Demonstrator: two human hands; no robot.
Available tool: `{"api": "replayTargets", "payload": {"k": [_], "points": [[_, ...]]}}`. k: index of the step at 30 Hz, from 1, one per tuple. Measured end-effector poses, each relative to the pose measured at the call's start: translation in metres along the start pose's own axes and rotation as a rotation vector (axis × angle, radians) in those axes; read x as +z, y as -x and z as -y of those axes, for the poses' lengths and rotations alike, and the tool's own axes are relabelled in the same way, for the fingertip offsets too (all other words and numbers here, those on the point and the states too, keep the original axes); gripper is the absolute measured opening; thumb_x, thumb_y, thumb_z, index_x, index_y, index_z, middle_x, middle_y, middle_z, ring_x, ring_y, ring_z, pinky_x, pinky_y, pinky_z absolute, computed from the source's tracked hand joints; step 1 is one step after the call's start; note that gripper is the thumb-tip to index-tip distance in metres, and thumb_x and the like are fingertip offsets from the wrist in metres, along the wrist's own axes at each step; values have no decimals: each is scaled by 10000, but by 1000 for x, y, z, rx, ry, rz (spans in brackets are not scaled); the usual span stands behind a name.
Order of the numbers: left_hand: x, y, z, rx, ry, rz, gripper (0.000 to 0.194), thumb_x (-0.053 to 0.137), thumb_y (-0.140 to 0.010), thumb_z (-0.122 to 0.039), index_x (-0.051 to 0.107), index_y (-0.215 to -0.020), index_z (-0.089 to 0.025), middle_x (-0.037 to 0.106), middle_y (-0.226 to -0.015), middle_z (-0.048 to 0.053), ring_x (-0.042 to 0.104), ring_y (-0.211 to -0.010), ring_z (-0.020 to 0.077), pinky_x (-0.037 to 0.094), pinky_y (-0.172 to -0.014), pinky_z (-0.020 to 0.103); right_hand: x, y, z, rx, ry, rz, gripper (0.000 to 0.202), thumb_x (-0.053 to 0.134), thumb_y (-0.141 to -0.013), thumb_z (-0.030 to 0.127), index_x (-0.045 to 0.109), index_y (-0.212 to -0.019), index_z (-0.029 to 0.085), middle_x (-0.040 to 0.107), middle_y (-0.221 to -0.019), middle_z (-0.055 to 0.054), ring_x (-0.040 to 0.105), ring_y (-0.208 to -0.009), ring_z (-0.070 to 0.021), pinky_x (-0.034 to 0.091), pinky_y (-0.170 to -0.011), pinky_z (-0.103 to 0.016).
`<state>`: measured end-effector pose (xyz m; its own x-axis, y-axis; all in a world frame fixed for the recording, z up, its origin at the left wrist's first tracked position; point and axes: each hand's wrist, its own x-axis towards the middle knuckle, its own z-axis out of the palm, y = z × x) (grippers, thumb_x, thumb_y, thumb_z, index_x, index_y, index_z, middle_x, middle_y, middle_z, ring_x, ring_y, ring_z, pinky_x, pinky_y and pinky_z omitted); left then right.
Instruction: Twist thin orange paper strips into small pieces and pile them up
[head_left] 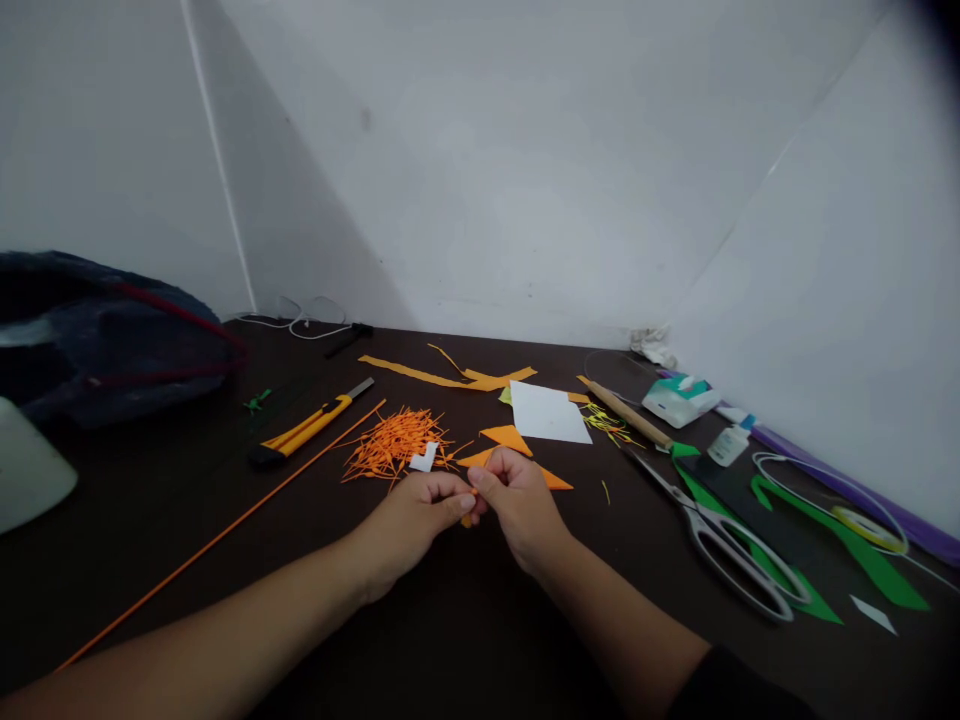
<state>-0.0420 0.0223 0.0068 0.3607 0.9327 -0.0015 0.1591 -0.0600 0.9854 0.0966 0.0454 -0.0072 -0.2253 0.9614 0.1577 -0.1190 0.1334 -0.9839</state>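
My left hand and my right hand meet low in the middle of the view, thumbs and fingertips pinched together. Between them shows a bit of a small orange paper piece; the fingers cover most of it. Just beyond my left hand lies a heap of thin twisted orange paper strands, with a small white paper scrap on it. Orange paper triangles lie just behind my right hand, near a white paper sheet.
Left: a yellow utility knife, a long orange stick and a dark bag. Right: scissors, a wooden-handled tool, a small bottle, green paper strips and a tissue pack. Orange strips lie further back.
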Motion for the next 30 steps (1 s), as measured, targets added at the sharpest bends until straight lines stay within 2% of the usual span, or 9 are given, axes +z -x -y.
{"api": "replayTargets", "payload": {"k": [4, 7, 9, 13, 18, 22, 24, 27, 30], "points": [[-2, 0, 3, -62, 13, -39, 224, 502, -754, -372, 615, -701, -186, 583, -657, -13, 491, -663, 143, 352, -662, 263, -1, 0, -1, -33, -30, -4, 165, 597, -711, 287, 510, -620, 181, 494, -519, 48, 454, -486, -94, 359, -494, -232], [-3, 1, 1, -48, 35, -36, 232, 493, -759, -362, 600, -671, -177, 583, -655, -13, 495, -673, 143, 355, -680, 269, -4, 0, 2, -42, -140, 73, 127, 566, -736, 289, 623, -785, 186, 532, -646, 15, 470, -583, -106, 391, -575, -255], [-4, 3, -1, -24, 30, -20, 231, 485, -768, -344, 594, -662, -169, 588, -664, -9, 500, -692, 142, 356, -704, 276, -5, -1, 4, -54, -161, 98, 106, 584, -714, 266, 643, -755, 187, 555, -692, 1, 480, -617, -109, 396, -615, -263], [-4, 5, -2, -11, -26, 13, 222, 474, -782, -323, 591, -674, -169, 598, -676, -13, 503, -678, 130, 363, -686, 267, -3, -1, 5, -33, -144, 43, 116, 609, -664, 244, 552, -582, 185, 561, -642, 9, 485, -606, -110, 391, -602, -260], [-2, 7, -1, 55, -225, -5, 217, 469, -779, -281, 565, -620, -169, 603, -683, -8, 519, -681, 125, 381, -670, 257, 3, -2, -2, -13, -58, -58, 259, 622, -642, 267, 404, -523, 193, 410, -511, 58, 361, -488, -87, 315, -477, -229], [-2, 9, -2, 147, -398, -47, 209, 489, -764, -274, 575, -603, -172, 588, -659, -4, 528, -689, 133, 389, -692, 268, 5, -3, -5, -27, -7, -107, 289, 662, -618, 260, 404, -508, 189, 364, -486, 73, 312, -467, -78, 280, -464, -224], [-3, 10, -2, 136, -365, -46, 207, 472, -773, -261, 584, -625, -170, 600, -676, 1, 538, -697, 132, 396, -698, 270, 3, -2, -2, -19, -47, -53, 206, 647, -643, 276, 486, -554, 183, 416, -523, 59, 340, -487, -82, 297, -485, -230], [-5, 12, -2, 84, -244, -24, 215, 444, -789, -252, 590, -659, -164, 615, -687, 4, 547, -693, 128, 409, -692, 268, -1, 1, 4, 13, -165, 115, 131, 566, -721, 296, 619, -735, 177, 521, -665, 12, 408, -556, -95, 345, -557, -251], [-7, 12, -2, 54, -185, 10, 210, 446, -792, -257, 598, -683, -161, 616, -682, 3, 552, -685, 128, 418, -689, 267, -4, 2, 8, 19, -194, 163, 90, 598, -679, 251, 636, -724, 183, 554, -712, -6, 451, -608, -111, 369, -605, -267]]}}
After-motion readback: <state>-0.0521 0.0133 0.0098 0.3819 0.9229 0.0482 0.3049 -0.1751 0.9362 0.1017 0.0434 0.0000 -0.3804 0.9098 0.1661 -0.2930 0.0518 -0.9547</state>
